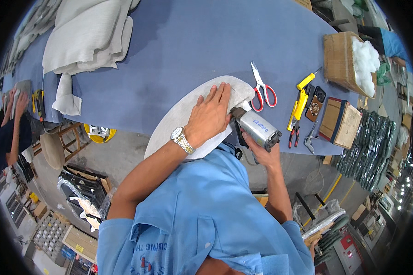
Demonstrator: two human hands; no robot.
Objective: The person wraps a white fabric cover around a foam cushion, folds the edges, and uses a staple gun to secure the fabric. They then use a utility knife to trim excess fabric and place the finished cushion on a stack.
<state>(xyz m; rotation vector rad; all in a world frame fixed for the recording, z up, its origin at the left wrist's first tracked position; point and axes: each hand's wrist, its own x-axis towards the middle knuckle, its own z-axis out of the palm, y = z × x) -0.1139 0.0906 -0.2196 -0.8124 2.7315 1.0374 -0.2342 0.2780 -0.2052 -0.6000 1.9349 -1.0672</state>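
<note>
A curved pale grey fabric-covered panel [175, 118] lies at the near edge of the blue table, partly overhanging it. My left hand [209, 114] rests flat on the panel, fingers stretched out and a watch at the wrist. A silver staple gun [258, 128] is gripped in my right hand [264, 153], its nose at the panel's right edge. Whether the nose touches the fabric, I cannot tell. Just beyond the gun lie scissors [261, 89] with red and white handles, blades apart.
Right of the scissors are a yellow cutter [298, 110], red-handled pliers [294, 134], a phone [316, 103] and a wooden block [342, 124]. A cardboard box [339, 59] holds white stuffing. Grey fabric pieces [87, 36] are stacked at far left. Another person's hand [21, 104] is at left.
</note>
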